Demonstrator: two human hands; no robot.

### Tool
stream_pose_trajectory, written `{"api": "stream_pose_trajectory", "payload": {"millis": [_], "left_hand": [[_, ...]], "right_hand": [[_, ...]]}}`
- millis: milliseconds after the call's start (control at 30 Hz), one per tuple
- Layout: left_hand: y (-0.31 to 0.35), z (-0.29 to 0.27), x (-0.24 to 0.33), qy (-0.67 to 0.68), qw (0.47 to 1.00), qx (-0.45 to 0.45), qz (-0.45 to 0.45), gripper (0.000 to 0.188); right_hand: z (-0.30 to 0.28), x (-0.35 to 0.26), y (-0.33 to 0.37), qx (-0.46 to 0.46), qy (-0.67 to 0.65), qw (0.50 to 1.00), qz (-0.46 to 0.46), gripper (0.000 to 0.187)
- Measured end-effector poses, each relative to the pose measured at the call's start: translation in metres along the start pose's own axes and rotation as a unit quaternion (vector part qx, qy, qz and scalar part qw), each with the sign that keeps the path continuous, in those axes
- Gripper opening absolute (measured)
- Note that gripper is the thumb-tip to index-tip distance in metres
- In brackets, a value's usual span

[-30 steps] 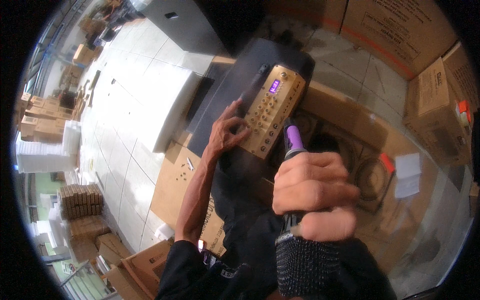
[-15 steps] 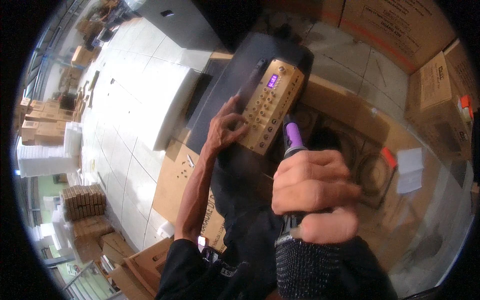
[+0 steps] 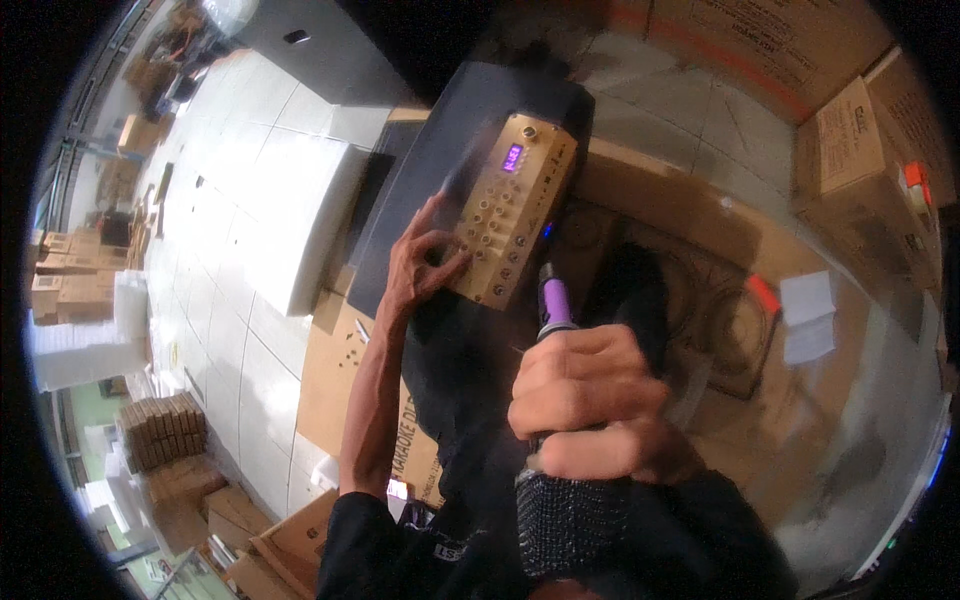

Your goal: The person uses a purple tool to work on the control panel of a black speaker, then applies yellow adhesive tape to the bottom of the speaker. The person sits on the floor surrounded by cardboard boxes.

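Note:
My left hand (image 3: 418,258) rests on the lower left edge of a gold control panel (image 3: 487,268), thumb and forefinger pinched on a small knob there. The other fingers stretch up along the black cabinet (image 3: 440,130) that carries the panel. Rows of knobs and a lit purple display (image 3: 513,158) show on the panel. Close to the camera, my right hand (image 3: 590,395) is wrapped round a microphone (image 3: 570,525). Its black mesh head points toward me, and its purple-banded tail points at the panel. My fingers hide the middle of its handle.
A large dark cabinet (image 3: 320,45) stands at the far left of the panel, near a white foam block (image 3: 300,220). Loose screws (image 3: 352,355) lie on flat cardboard. Speaker cones (image 3: 735,335) and a folded paper (image 3: 808,315) are at right, with cartons (image 3: 850,150) behind.
The whole scene has shifted slightly left in view. The purple display's reading looks different. My left hand stays at the knobs, and my right hand still grips the microphone.

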State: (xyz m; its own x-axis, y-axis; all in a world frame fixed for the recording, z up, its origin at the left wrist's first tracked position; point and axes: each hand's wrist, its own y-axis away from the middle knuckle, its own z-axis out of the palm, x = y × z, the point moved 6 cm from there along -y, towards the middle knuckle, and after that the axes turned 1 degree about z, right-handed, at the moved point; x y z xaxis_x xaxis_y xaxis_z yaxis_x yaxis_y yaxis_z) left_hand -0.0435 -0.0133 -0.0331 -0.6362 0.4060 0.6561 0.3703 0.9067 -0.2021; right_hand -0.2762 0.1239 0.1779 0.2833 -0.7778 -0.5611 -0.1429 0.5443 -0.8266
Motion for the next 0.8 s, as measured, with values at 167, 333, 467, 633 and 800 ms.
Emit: {"api": "stream_pose_trajectory", "payload": {"millis": [167, 333, 467, 633, 800], "left_hand": [[0.002, -0.002, 0.003, -0.02, 1.0, -0.007, 0.014, 0.024], [0.002, 0.0, -0.001, -0.009, 1.0, -0.008, 0.006, 0.021], [0.002, 0.002, -0.006, 0.009, 1.0, -0.02, -0.018, 0.022], [0.004, 0.0, -0.006, -0.009, 1.0, -0.005, 0.0, 0.021], [0.002, 0.001, -0.007, -0.023, 1.0, -0.008, 0.012, 0.022]], "right_hand": [[-0.003, -0.003, -0.004, 0.059, 0.013, 0.998, -0.033, 0.018], [-0.008, -0.004, -0.011, 0.052, 0.027, 0.996, -0.067, 0.024], [-0.005, -0.005, -0.013, 0.055, 0.021, 0.996, -0.063, 0.026], [-0.002, -0.005, -0.013, 0.08, 0.025, 0.995, -0.058, 0.028], [-0.001, -0.005, -0.014, 0.067, 0.034, 0.996, -0.056, 0.028]]}}
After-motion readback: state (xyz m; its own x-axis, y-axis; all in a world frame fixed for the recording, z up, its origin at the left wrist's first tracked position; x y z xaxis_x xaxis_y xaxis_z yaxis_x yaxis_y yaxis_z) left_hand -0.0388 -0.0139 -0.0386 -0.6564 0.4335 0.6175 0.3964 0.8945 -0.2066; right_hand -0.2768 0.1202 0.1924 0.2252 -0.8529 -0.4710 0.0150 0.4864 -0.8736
